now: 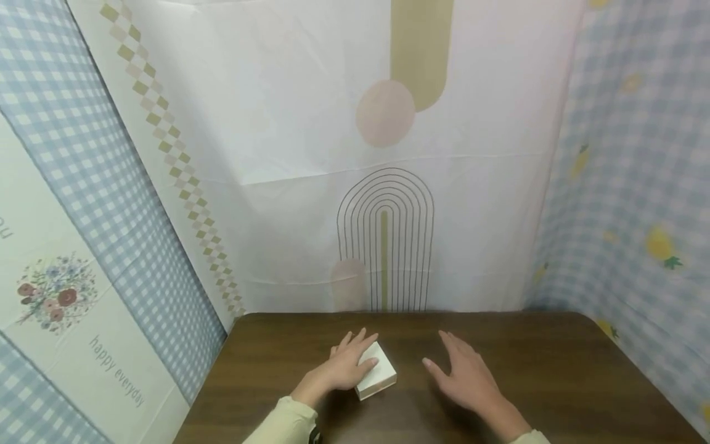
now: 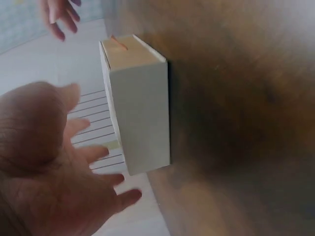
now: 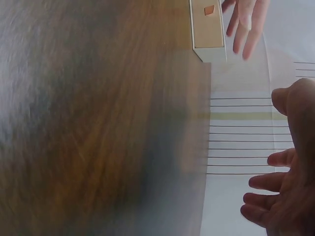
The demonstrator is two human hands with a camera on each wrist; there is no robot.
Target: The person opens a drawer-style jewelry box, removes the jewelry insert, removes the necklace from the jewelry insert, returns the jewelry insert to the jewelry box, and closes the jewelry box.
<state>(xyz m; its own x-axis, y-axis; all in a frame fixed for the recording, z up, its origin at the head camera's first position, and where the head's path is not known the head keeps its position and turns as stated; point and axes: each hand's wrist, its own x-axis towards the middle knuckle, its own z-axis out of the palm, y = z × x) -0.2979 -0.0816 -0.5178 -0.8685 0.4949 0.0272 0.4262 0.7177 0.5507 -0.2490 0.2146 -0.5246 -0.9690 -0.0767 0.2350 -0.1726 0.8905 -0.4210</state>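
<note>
A small white box (image 1: 381,372) lies on the brown wooden table, set at an angle. One of its ends is tan, with a small orange tab (image 2: 119,43) sticking out, like the pull of a drawer. My left hand (image 1: 345,365) hovers over the box's left side, its fingers spread. In the left wrist view a gap shows between the left palm (image 2: 54,162) and the box. To the right of the box, my right hand (image 1: 466,376) is held above the table with thumb and fingers apart, holding nothing.
The dark brown tabletop (image 1: 554,357) reaches back to a white patterned cloth (image 1: 288,234) hanging behind it. Blue checked cloths hang at the left (image 1: 127,160) and at the right (image 1: 627,185).
</note>
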